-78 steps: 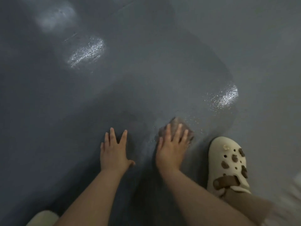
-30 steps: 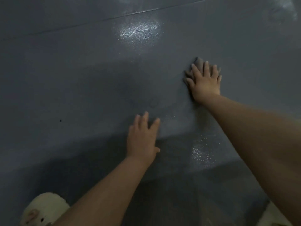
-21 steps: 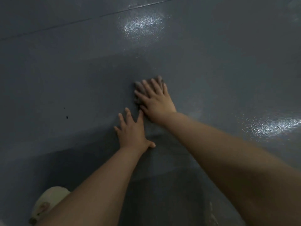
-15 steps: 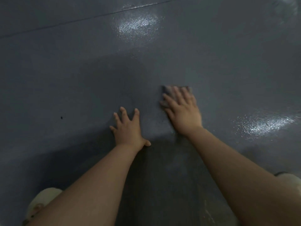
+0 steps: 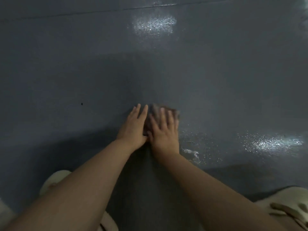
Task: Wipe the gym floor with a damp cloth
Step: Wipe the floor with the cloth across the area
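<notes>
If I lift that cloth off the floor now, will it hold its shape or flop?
Probably flop: the cloth lies squashed flat under the right hand. Likely damp and clingy too, judging by the wet sheen on the floor beside it.

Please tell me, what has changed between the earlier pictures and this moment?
The right hand slid the cloth in from the far right until it lies beside the left hand; the two hands now touch. Nothing was let go: the right hand stays flat on the cloth, and the left hand stays flat on the floor.
</notes>
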A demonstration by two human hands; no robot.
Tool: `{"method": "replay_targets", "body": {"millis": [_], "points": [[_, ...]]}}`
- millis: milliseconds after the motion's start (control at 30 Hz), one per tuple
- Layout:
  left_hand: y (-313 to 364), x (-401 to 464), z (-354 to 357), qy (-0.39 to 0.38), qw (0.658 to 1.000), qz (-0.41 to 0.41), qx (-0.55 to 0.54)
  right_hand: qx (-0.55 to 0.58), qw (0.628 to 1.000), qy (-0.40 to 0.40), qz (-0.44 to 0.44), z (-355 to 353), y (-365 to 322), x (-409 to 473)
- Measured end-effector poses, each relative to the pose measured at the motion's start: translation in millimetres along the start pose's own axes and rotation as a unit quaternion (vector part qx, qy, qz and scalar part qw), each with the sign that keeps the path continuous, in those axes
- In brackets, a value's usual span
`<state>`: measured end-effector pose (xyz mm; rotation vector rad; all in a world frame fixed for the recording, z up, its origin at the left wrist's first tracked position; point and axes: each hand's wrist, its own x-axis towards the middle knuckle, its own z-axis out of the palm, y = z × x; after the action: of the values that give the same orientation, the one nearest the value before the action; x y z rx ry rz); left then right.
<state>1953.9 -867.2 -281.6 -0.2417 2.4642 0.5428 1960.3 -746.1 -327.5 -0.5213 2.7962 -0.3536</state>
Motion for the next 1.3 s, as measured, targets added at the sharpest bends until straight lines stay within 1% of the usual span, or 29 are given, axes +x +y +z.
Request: {"method": "replay_targets", "body": {"millis": [100,167,200,233,300,367,400,433,467,500,533,567,600,667,700,733,800,833,867,900,933,967,1000,1033,1100,1167,1200,1267,1300], "points": [[-30,-16,-8,-0.010,1.000,0.015,-0.011,-0.078,0.973,-0.065,-0.209,-10,18,8],[-44,-23,-12,-0.013,1.000,-0.021,-0.007,-0.110,0.958,-0.032,-0.263,-16,51,21],[-49,-25,-14,-0.008,0.999,-0.051,-0.007,-0.109,0.965,-0.012,-0.238,-19,66,30],[-54,-28,-16,0.002,0.996,-0.084,-0.008,-0.094,0.979,-0.003,-0.178,-23,78,40],[-62,-33,-18,0.012,0.990,-0.142,-0.009,-0.045,0.999,0.017,0.025,-32,85,53],[-68,-38,-17,0.007,0.984,-0.177,-0.018,0.029,0.972,0.035,0.231,-36,63,61],[-70,-40,-15,0.004,0.982,-0.187,-0.025,0.055,0.956,0.032,0.288,-37,44,64],[-72,-42,-14,0.002,0.981,-0.192,-0.034,0.071,0.949,0.022,0.307,-37,23,66],[-74,-43,-13,0.003,0.980,-0.192,-0.044,0.066,0.954,0.008,0.293,-35,3,67],[-76,-44,-12,0.009,0.981,-0.188,-0.054,0.046,0.968,-0.014,0.245,-29,-15,65],[-78,-44,-13,0.021,0.981,-0.184,-0.062,0.017,0.985,-0.044,0.166,-21,-33,62],[-81,-44,-14,0.035,0.980,-0.181,-0.069,-0.012,0.995,-0.079,0.064,-16,-50,56],[-84,-44,-15,0.045,0.980,-0.177,-0.075,-0.037,0.991,-0.117,-0.049,-13,-63,50],[-91,-44,-18,0.037,0.983,-0.165,-0.077,-0.093,0.946,-0.183,-0.251,-8,-72,45],[-93,-45,-19,0.019,0.985,-0.158,-0.066,-0.115,0.917,-0.199,-0.325,-9,-68,49],[-96,-46,-19,0.002,0.988,-0.150,-0.048,-0.127,0.896,-0.200,-0.376,-10,-59,56],[-96,-46,-18,-0.012,0.990,-0.138,-0.020,-0.126,0.885,-0.167,-0.416,-16,-35,76],[-95,-46,-17,-0.011,0.990,-0.136,-0.014,-0.120,0.899,-0.136,-0.398,-18,-21,85],[-94,-46,-17,-0.010,0.990,-0.138,-0.013,-0.104,0.927,-0.090,-0.350,-20,-7,91],[-93,-47,-17,-0.011,0.990,-0.140,-0.015,-0.087,0.960,-0.043,-0.261,-25,6,94],[-92,-46,-17,-0.014,0.990,-0.141,-0.015,-0.068,0.988,-0.018,-0.139,-30,14,94],[-92,-46,-18,-0.015,0.990,-0.141,-0.014,-0.042,0.999,-0.004,-0.014,-34,16,93],[-93,-45,-19,-0.016,0.990,-0.138,-0.013,-0.011,0.996,0.007,0.091,-37,14,92],[-93,-45,-19,-0.018,0.991,-0.135,-0.013,0.016,0.986,0.015,0.164,-36,9,91],[-94,-44,-19,-0.020,0.991,-0.131,-0.018,0.045,0.972,0.016,0.229,-31,-12,92],[-95,-43,-18,-0.011,0.991,-0.131,-0.025,0.027,0.975,0.000,0.219,-22,-38,93],[-96,-43,-17,-0.006,0.991,-0.129,-0.028,0.002,0.984,-0.018,0.175,-20,-55,91],[-97,-42,-16,0.003,0.992,-0.121,-0.027,-0.035,0.997,-0.063,0.018,-14,-81,84],[-97,-42,-14,0.009,0.992,-0.120,-0.025,-0.033,0.993,-0.076,-0.088,-11,-87,81]]}}
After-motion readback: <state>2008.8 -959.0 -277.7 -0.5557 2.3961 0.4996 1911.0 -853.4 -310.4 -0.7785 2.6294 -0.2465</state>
